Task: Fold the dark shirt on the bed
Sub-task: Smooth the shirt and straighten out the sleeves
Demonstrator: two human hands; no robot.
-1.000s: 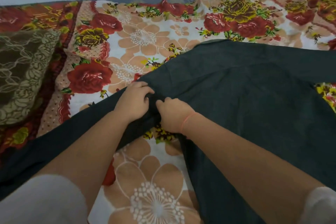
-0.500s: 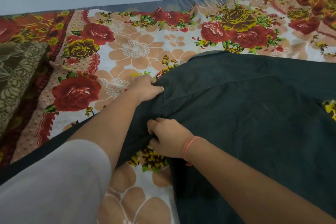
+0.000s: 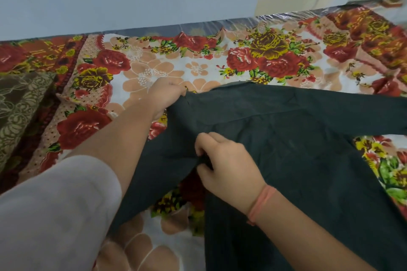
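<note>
Now the dark shirt (image 3: pixel 297 149) lies spread on the bed (image 3: pixel 275 21), over the right part of the flowered sheet (image 3: pixel 198 68), and it reaches from the near edge of the view up to about the middle of the bed. One long part of it (it looks like a sleeve) runs down to the left and passes under the left forearm. The left hand (image 3: pixel 165 97) is at the far left corner of the cloth. Its grip is closed on the edge of the shirt, with the fingers curled around the fabric. The right hand (image 3: pixel 229 167) is nearer to the person, and its grip is also clamped on the shirt: thumb and fingers pinch a small fold where the long part meets the wide part. The two hands are apart, with dark cloth between them. A pink band (image 3: pixel 262 202) sits on the right wrist, and a white sleeve (image 3: pixel 55 215) covers the left upper arm. A brown patterned pillow (image 3: pixel 19 105) lies at the left edge of the bed.
</note>
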